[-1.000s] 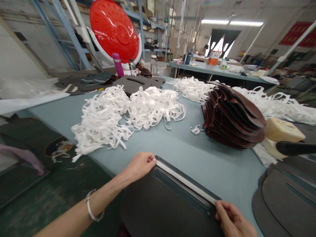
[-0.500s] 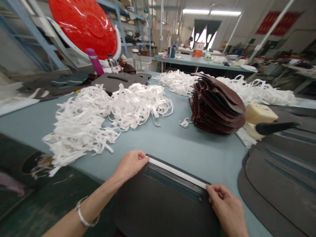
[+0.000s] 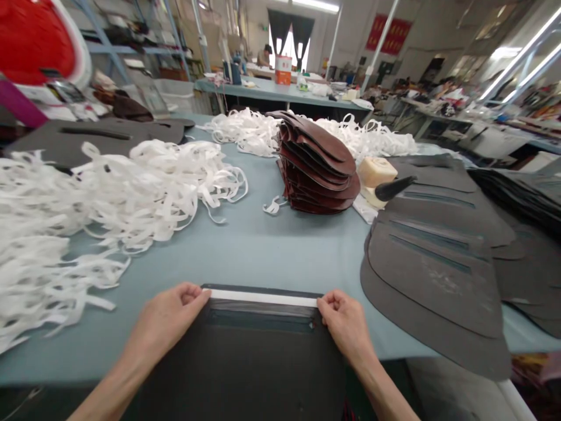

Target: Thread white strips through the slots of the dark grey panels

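Note:
A white strip [image 3: 263, 298] lies stretched along the far edge of a dark grey panel [image 3: 245, 374], just beyond a slot cut in the panel. My left hand [image 3: 175, 310] pinches the strip's left end at the panel's corner. At the opposite corner, my right hand [image 3: 344, 318] pinches the right end between thumb and fingers. The panel's near part hangs toward me over the table edge. Whether the fingers also grip the panel itself, I cannot tell.
Heaps of white strips [image 3: 144, 193] cover the table's left. A stack of dark brown pieces [image 3: 319, 164] stands behind my hands. Right of it are a yellowish block [image 3: 377, 172], a black tapered object [image 3: 394, 188] and grey slotted panels [image 3: 433, 263]. A person [image 3: 264, 55] is far back.
The view has swung right, so the scene shifts left and the panel's far edge looks nearly level. Both hands keep their pinch on the strip's ends.

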Tool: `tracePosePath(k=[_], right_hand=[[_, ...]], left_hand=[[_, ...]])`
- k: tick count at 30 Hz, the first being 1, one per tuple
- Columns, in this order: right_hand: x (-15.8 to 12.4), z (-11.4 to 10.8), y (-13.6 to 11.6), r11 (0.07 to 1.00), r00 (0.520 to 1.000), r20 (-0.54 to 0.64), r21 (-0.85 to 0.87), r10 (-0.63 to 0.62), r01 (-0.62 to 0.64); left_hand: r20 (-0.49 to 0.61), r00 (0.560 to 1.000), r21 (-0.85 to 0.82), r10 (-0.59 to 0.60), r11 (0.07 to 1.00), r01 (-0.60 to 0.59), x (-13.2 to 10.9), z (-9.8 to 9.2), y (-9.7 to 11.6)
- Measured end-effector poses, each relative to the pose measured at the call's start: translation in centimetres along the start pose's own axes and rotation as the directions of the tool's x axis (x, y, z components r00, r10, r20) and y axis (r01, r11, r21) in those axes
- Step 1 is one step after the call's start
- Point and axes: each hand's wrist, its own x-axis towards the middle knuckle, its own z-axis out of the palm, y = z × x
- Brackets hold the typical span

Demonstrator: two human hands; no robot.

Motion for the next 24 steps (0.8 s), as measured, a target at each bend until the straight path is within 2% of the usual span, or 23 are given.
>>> tracePosePath(k=[2,3,5,7,8,9,10,12,14,15,16,18,20,24], right_hand=[[0.0,0.0,-0.3,0.993,0.999,-0.027,-0.113,-0.023,0.02],[0.0,0.0,-0.4,0.981,0.998,-0.049,-0.191,-0.041,0.031],[-0.3,0.2,-0.5,0.926,0.992,-0.092,-0.374,-0.083,0.043],[-0.8,0.6,-0.3,0.837,0.981,-0.111,-0.542,-0.156,0.072],[-1.1,0.9,-0.3,0.791,0.968,-0.106,-0.6,-0.229,0.122],[-1.4,1.4,-0.3,0.747,0.94,-0.091,-0.633,-0.33,0.201],[-1.5,1.9,-0.5,0.701,0.891,-0.064,-0.643,-0.449,0.308],[-1.7,3.2,-1.4,0.576,0.742,0.027,-0.612,-0.67,0.542],[-1.4,4.7,-3.0,0.451,0.608,0.123,-0.559,-0.784,0.695],[-1.2,5.4,-3.8,0.414,0.571,0.161,-0.538,-0.805,0.734],[-1.0,6.1,-4.6,0.397,0.555,0.181,-0.525,-0.812,0.753],[-0.2,7.2,-5.9,0.404,0.555,0.176,-0.516,-0.813,0.756],[0.7,7.9,-6.6,0.422,0.575,0.16,-0.529,-0.802,0.736],[2.4,8.7,-7.2,0.466,0.692,0.173,-0.623,-0.701,0.628]], left_hand=[[-0.123,0.991,0.013,0.06,0.998,-0.059,-0.5,0.6,0.1],[-0.203,0.971,0.031,0.129,0.992,-0.126,-0.8,1.0,0.1],[-0.327,0.883,0.116,0.337,0.942,-0.316,-1.9,1.9,0.2],[-0.358,0.772,0.24,0.526,0.85,-0.468,-3.1,2.6,0.1],[-0.344,0.732,0.301,0.588,0.807,-0.508,-3.7,2.8,0.0],[-0.325,0.704,0.354,0.631,0.772,-0.528,-4.2,2.9,-0.1],[-0.307,0.688,0.396,0.658,0.745,-0.536,-4.5,2.8,-0.3],[-0.273,0.681,0.451,0.68,0.716,-0.533,-4.7,2.4,-0.7],[-0.276,0.696,0.47,0.663,0.725,-0.504,-4.2,1.6,-1.0],[-0.288,0.709,0.47,0.644,0.74,-0.482,-3.9,1.2,-1.2],[-0.301,0.719,0.464,0.626,0.755,-0.463,-3.5,0.9,-1.3],[-0.331,0.728,0.44,0.6,0.781,-0.443,-3.1,0.6,-1.5],[-0.367,0.732,0.401,0.574,0.808,-0.432,-3.0,0.6,-1.4],[-0.44,0.748,0.311,0.496,0.866,-0.392,-3.6,1.1,-1.3]])
